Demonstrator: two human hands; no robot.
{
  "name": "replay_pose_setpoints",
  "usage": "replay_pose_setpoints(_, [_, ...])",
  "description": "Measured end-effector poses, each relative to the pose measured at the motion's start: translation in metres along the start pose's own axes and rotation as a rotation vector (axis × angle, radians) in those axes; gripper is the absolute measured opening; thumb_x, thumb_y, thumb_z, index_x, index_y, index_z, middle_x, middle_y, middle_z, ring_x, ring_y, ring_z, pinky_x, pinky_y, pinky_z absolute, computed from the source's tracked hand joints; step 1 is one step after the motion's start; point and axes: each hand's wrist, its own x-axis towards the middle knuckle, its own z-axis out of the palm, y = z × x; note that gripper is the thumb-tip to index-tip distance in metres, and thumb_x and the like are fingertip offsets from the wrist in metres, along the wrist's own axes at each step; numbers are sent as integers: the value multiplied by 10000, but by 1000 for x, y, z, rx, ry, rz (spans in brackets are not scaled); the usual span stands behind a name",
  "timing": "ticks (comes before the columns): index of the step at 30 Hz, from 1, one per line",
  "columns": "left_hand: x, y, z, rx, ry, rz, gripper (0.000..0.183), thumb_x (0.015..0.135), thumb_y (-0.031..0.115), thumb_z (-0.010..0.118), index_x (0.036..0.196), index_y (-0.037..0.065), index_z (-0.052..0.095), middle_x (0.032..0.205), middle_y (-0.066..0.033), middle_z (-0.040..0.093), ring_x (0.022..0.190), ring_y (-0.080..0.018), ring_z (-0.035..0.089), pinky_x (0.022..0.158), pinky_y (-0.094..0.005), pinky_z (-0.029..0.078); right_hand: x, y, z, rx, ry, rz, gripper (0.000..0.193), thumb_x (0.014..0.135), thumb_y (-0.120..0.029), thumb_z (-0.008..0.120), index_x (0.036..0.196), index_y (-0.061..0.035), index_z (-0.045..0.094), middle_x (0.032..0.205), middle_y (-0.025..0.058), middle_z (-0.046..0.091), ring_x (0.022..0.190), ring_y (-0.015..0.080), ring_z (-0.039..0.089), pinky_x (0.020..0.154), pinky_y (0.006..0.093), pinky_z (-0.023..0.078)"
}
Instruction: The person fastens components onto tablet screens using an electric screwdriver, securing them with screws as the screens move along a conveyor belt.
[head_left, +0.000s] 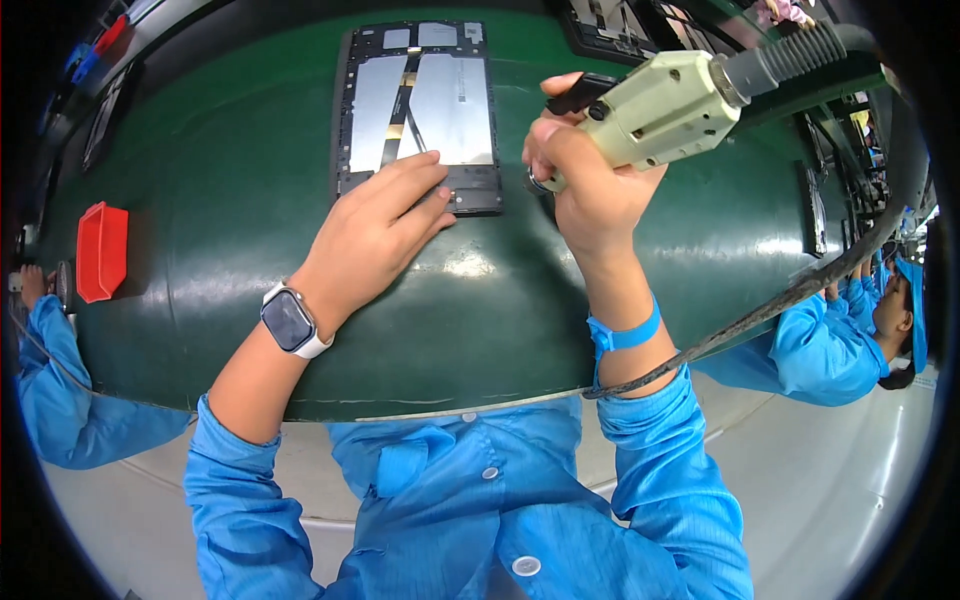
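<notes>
A tablet's inner assembly (465, 110) lies flat on the green work mat, with a black frame, a silver plate and ribbon cables (400, 115) running down its middle. My left hand (385, 215) rests on its lower edge, fingers stretched out and holding nothing. To the right of the tablet, my right hand (595, 185) is wrapped round a pale green air gun (665, 110) with a black lever. Its round metal nozzle shows below my fingers, apart from the tablet. From the gun's back end a ribbed grey hose sleeve runs off to the upper right.
A red plastic bin (103, 252) stands on the green mat (230, 200) at the left. A dark cable (760, 315) hangs across the right side, over my right forearm. Black device parts (610, 25) lie along the far edge. Co-workers in blue sit on both sides.
</notes>
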Motion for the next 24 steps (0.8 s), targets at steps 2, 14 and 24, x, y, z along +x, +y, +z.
replay_pose_setpoints(2, [3,1,0,-39,20,-17,222,733,39,802,928,-21,713,1077,-151,673,1056,-325,656,858,-408,555,1,3,-4,9,12,-32,263,772,99,591,1033,74,611,709,98,617,527,158,560,501,286,462])
replay_pose_setpoints(14, [3,20,3,-48,47,-191,210,727,11,790,907,-37,693,1051,-140,659,1056,-330,633,887,-406,524,0,0,-3,-14,-17,-15,250,757,78,647,1006,58,645,774,78,642,542,123,575,476,261,457])
replay_pose_setpoints(24, [11,59,10,411,-102,-181,317,741,116,753,991,-53,656,1099,-150,606,1105,-341,574,886,-413,518,-4,-1,-2,-52,-40,-48,226,746,78,657,971,58,646,843,101,672,555,121,590,460,256,475])
